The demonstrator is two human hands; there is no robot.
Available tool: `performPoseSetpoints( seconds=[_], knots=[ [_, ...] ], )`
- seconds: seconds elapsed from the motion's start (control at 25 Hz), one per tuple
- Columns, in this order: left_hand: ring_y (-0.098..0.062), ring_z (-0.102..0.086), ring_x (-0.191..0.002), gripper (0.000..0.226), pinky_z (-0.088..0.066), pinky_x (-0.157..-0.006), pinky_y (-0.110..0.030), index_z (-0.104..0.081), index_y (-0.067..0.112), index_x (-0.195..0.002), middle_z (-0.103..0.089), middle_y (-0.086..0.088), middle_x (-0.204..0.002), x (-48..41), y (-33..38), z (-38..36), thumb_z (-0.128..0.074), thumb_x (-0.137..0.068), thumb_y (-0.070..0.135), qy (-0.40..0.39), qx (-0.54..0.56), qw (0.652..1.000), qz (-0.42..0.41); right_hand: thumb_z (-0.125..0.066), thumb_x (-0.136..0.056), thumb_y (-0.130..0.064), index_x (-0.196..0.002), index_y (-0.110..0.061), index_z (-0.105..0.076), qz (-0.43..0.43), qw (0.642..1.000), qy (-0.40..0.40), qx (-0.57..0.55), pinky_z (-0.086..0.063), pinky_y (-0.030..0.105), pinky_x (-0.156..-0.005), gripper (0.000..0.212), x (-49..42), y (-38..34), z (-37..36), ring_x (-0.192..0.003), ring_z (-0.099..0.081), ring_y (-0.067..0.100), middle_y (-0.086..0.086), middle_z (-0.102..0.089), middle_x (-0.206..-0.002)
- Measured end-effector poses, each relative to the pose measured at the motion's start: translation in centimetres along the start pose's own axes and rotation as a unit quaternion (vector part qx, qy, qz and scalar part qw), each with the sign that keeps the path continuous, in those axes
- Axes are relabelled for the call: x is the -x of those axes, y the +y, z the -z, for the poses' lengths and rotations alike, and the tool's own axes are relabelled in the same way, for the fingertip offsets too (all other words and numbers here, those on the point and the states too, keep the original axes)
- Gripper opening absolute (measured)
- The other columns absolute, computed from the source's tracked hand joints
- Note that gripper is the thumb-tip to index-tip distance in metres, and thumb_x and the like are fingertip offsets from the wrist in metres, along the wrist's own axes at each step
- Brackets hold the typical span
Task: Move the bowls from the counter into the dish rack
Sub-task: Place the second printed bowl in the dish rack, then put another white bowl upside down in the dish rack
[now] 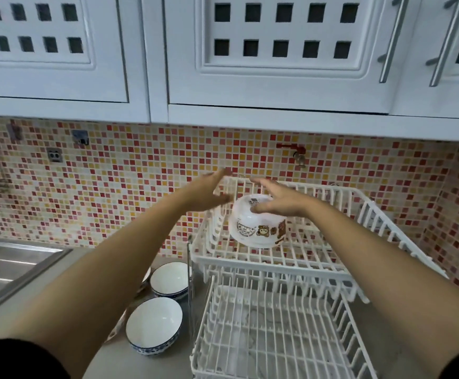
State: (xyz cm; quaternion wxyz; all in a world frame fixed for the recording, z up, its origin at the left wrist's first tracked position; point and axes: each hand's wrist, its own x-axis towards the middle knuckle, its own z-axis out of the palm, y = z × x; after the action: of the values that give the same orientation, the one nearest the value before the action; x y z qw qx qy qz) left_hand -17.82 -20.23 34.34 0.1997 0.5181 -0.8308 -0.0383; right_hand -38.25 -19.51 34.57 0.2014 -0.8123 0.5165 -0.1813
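A kitchen wall of small red, yellow and cream mosaic tiles (130,170) fills the middle of my view, with white cabinet doors (274,50) hanging above it. Below runs a grey counter (173,362), with the corner of a steel sink (12,266) at the far left.

On the right of the counter stands a white two-tier dish rack (291,265). In the back left part of its upper tier I see a white bowl with cartoon bear prints (255,228), sitting upside down and slightly tilted on the wires. The lower tier (272,337) shows only its own bars.

My left hand (206,194) hangs over the rack's left rim, open, fingers stretched and palm turned toward the bowl; it has hold of nothing and looks just clear of the bowl's side, though motion blur makes the gap hard to judge. My right hand (277,199) is spread open above the bowl's upturned base, with its fingertips (259,208) at or just over that base; I cannot tell whether they touch.

On the counter left of the rack, two white bowls with blue patterned outsides stand upright: a near bowl (154,325) and a far bowl (170,280), close together. A sliver of a third dish (146,274) shows behind my left forearm.
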Motion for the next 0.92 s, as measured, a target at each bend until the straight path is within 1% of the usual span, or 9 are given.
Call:
performPoseSetpoints(
  seconds=[0.12, 0.28, 0.36, 0.44, 0.56, 0.68, 0.8, 0.88, 0.92],
  knots=[
    [-0.031, -0.053, -0.123, 0.055, -0.038, -0.106, -0.042, -0.029, 0.013, -0.142, -0.043, -0.013, -0.146, 2.0, -4.2, 2.9, -0.044, -0.096, 0.039, 0.043, -0.031, 0.997, 0.052, -0.058, -0.088, -0.045, -0.149, -0.02, -0.017, 0.043, 0.996, 0.03, 0.073, -0.024, 0.039, -0.114, 0.078, -3.0, -5.8, -2.2, -0.144, -0.022, 0.024, 0.004, -0.016, -0.158],
    [-0.033, -0.049, -0.127, 0.053, -0.04, -0.103, -0.041, -0.037, 0.01, -0.14, -0.046, -0.015, -0.144, 6.2, -11.2, 4.8, -0.039, -0.097, 0.041, 0.044, -0.051, 0.986, 0.152, -0.055, -0.091, -0.038, -0.149, -0.015, -0.019, 0.05, 0.994, 0.05, 0.081, -0.028, 0.039, -0.112, 0.071, -7.3, -13.5, -8.7, -0.141, -0.027, 0.028, 0.009, -0.022, -0.157],
    [-0.033, -0.045, -0.131, 0.055, -0.039, -0.105, -0.043, -0.037, 0.012, -0.141, -0.044, -0.013, -0.147, 9.0, -15.4, 4.8, -0.038, -0.096, 0.044, 0.035, -0.065, 0.975, 0.212, -0.054, -0.091, -0.035, -0.147, -0.013, -0.021, 0.042, 0.995, 0.035, 0.083, -0.034, 0.039, -0.108, 0.069, -8.8, -16.4, -13.2, -0.137, -0.033, 0.031, 0.011, -0.026, -0.155],
    [-0.035, -0.044, -0.132, 0.056, -0.037, -0.107, -0.045, -0.037, 0.01, -0.14, -0.045, -0.014, -0.146, 12.0, -19.7, 3.8, -0.037, -0.096, 0.044, 0.009, -0.074, 0.963, 0.257, -0.056, -0.089, -0.037, -0.144, -0.008, -0.026, 0.03, 0.997, 0.005, 0.074, -0.04, 0.039, -0.102, 0.069, -10.2, -18.2, -18.2, -0.13, -0.041, 0.033, 0.014, -0.033, -0.149],
    [-0.034, -0.045, -0.13, 0.054, -0.037, -0.108, -0.043, -0.039, 0.008, -0.139, -0.047, -0.016, -0.143, 16.2, -25.0, 0.4, -0.038, -0.097, 0.041, -0.038, -0.073, 0.958, 0.276, -0.055, -0.089, -0.041, -0.139, -0.011, -0.034, 0.017, 0.997, -0.038, 0.057, -0.038, 0.04, -0.102, 0.062, -11.7, -17.8, -25.9, -0.127, -0.042, 0.034, 0.014, -0.041, -0.142],
    [-0.033, -0.039, -0.136, 0.057, -0.031, -0.111, -0.042, -0.035, 0.005, -0.142, -0.042, -0.018, -0.147, 19.6, -30.0, -3.9, -0.038, -0.097, 0.041, -0.082, -0.08, 0.94, 0.321, -0.052, -0.089, -0.043, -0.138, -0.008, -0.034, -0.018, 0.993, -0.08, 0.083, -0.039, 0.043, -0.102, 0.063, -13.6, -15.8, -33.2, -0.128, -0.041, 0.033, 0.014, -0.04, -0.143],
    [-0.037, -0.044, -0.13, 0.059, -0.036, -0.106, -0.04, -0.036, 0.0, -0.139, -0.046, -0.023, -0.142, 22.3, -33.7, -9.1, -0.036, -0.097, 0.043, -0.153, -0.033, 0.912, 0.38, -0.05, -0.09, -0.044, -0.127, -0.005, -0.044, -0.062, 0.988, -0.095, 0.107, -0.042, 0.041, -0.096, 0.054, -15.2, -13.7, -38.9, -0.123, -0.045, 0.033, 0.015, -0.047, -0.133],
    [-0.037, -0.045, -0.129, 0.06, -0.037, -0.104, -0.039, -0.037, -0.002, -0.136, -0.048, -0.025, -0.139, 23.7, -35.3, -12.6, -0.034, -0.097, 0.044, -0.18, 0.005, 0.896, 0.405, -0.05, -0.089, -0.045, -0.127, -0.004, -0.044, -0.078, 0.983, -0.091, 0.137, -0.039, 0.04, -0.098, 0.056, -15.8, -12.2, -42.4, -0.124, -0.045, 0.032, 0.016, -0.049, -0.132],
    [-0.037, -0.043, -0.13, 0.061, -0.036, -0.104, -0.038, -0.034, -0.002, -0.138, -0.046, -0.025, -0.14, 24.3, -35.9, -14.1, -0.034, -0.098, 0.044, -0.188, 0.027, 0.889, 0.416, -0.051, -0.089, -0.046, -0.13, -0.003, -0.041, -0.089, 0.981, -0.094, 0.147, -0.036, 0.04, -0.102, 0.06, -16.0, -11.5, -44.2, -0.126, -0.043, 0.032, 0.017, -0.048, -0.134]
  ],
)
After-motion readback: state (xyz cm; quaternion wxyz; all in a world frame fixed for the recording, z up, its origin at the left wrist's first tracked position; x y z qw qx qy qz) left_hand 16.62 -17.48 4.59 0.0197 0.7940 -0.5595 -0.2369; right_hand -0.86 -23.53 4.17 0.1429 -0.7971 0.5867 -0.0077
